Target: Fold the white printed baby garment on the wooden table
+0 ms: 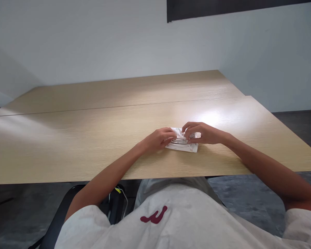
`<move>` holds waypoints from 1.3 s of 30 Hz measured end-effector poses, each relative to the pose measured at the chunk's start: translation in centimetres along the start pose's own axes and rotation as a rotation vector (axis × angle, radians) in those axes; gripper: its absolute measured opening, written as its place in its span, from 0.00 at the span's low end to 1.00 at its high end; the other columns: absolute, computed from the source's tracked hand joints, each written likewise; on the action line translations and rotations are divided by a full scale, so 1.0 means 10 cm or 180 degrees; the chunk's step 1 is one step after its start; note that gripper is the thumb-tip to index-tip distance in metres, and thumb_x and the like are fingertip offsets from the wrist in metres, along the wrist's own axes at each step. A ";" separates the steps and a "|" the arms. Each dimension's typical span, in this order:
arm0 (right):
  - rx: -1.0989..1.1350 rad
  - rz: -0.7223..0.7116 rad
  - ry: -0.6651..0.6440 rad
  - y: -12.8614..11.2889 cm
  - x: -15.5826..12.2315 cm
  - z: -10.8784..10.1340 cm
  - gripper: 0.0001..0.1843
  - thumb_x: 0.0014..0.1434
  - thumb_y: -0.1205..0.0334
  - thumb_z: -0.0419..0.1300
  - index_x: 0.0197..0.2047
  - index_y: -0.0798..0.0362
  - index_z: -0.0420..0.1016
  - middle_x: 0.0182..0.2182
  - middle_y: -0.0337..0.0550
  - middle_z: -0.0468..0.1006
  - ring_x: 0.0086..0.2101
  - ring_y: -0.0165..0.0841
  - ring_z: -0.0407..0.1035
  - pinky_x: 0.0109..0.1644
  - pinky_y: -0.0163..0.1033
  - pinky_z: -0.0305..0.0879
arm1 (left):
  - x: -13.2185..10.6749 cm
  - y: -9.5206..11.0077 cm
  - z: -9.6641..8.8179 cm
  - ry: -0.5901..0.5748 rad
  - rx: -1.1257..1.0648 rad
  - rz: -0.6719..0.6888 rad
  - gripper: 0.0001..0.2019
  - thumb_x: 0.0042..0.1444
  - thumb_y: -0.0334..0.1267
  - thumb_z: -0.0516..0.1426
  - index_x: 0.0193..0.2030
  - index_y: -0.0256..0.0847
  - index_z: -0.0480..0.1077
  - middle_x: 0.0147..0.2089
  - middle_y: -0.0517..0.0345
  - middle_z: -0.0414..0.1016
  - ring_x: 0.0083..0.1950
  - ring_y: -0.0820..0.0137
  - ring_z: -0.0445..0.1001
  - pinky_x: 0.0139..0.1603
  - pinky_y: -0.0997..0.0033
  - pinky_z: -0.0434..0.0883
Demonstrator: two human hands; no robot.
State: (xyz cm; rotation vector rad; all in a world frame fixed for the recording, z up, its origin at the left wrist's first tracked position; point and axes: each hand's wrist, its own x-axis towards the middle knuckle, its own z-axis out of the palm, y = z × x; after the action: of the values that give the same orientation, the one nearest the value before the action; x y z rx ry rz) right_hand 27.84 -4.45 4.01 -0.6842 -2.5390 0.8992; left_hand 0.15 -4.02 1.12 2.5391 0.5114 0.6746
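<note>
A small white folded bundle (182,148), perhaps cloth or soft packaging, lies on the wooden table near its front edge. Layered folds with fine dark marks run across its middle; its exact kind is unclear. At its left end, my left hand (162,137) has its fingers curled over the edge, the thumb close beneath them. From the right, my right hand (200,132) reaches over the upper part, thumb and fingers bent into a pinch on the folds. Both hands partly cover the bundle's ends.
The pale wooden table (80,138) has a seam (93,109) across its width and meets a white wall (106,41) behind. A dark panel (223,8) hangs at upper right. Below the front edge is a black chair part (67,204) with a cable.
</note>
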 end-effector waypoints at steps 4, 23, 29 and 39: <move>0.0267 0.0043 -0.0010 0.04 0.01 0.00 0.12 0.61 0.52 0.64 0.38 0.53 0.80 0.45 0.49 0.75 0.40 0.33 0.72 0.44 0.39 0.71 | 0.00 -0.03 0.02 0.0127 -0.0014 -0.0178 0.13 0.70 0.38 0.48 0.46 0.38 0.73 0.45 0.48 0.76 0.41 0.69 0.75 0.42 0.69 0.73; -0.0134 -0.0060 0.0183 0.07 0.01 0.06 0.13 0.63 0.56 0.63 0.48 0.49 0.81 0.49 0.50 0.74 0.37 0.31 0.73 0.40 0.39 0.71 | -0.01 0.07 0.06 0.0399 0.0454 -0.0071 0.07 0.62 0.37 0.59 0.39 0.39 0.78 0.42 0.51 0.81 0.41 0.68 0.79 0.45 0.69 0.76; -0.0312 -0.0036 0.0149 0.02 0.00 0.12 0.10 0.64 0.60 0.59 0.45 0.50 0.81 0.50 0.50 0.72 0.38 0.31 0.72 0.42 0.39 0.71 | 0.02 0.12 0.10 0.0161 0.1056 0.0002 0.11 0.68 0.34 0.50 0.38 0.36 0.73 0.38 0.49 0.77 0.40 0.65 0.76 0.43 0.66 0.73; -0.0463 0.0273 0.0270 -0.07 0.01 0.09 0.11 0.57 0.58 0.66 0.43 0.51 0.78 0.50 0.49 0.72 0.37 0.31 0.73 0.43 0.40 0.72 | 0.04 0.08 0.10 0.0234 0.0504 -0.0370 0.09 0.69 0.37 0.47 0.40 0.38 0.65 0.38 0.52 0.72 0.38 0.68 0.70 0.41 0.69 0.69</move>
State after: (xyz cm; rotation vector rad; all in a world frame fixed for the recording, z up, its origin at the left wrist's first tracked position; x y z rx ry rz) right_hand 27.07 -5.29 3.86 -0.8619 -2.5339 0.7012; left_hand 1.18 -4.79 0.89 2.6131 0.7592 0.7119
